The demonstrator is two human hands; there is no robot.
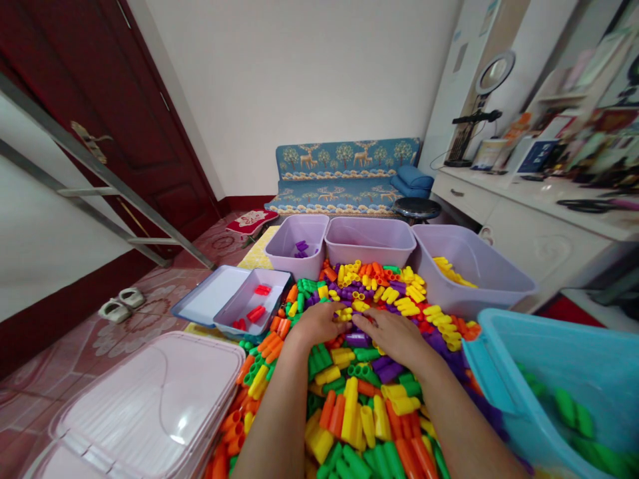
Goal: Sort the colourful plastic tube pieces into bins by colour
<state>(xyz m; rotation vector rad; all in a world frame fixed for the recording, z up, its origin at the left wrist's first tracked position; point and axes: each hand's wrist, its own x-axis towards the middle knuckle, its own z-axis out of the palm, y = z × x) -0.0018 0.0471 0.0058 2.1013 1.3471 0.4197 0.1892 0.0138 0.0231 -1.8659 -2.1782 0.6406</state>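
Because loose plastic pieces bury most of it, the table shows its yellow cover mainly at the far left corner and along the left edge. By the near right corner stands a teal bin with green pieces inside; at the far right corner a large lilac bin holds yellow ones, and along the far edge come a middle lilac bin and a left lilac bin, the latter with a few purple pieces. Pale pink lids lie stacked by the near left corner, and beyond them, at the left edge, a shallow tray carries red pieces. Both forearms come in over the near edge, bringing the left hand and the right hand together over the middle, fingers half curled and turned toward each other with a narrow gap between them. Small yellow pieces lie at the left fingertips; a purple piece lies just on the near side of the gap, its long axis roughly parallel to the far edge, with the right hand seeming slightly nearer to it. Whether either hand pinches a piece or merely touches the heap, I cannot tell.
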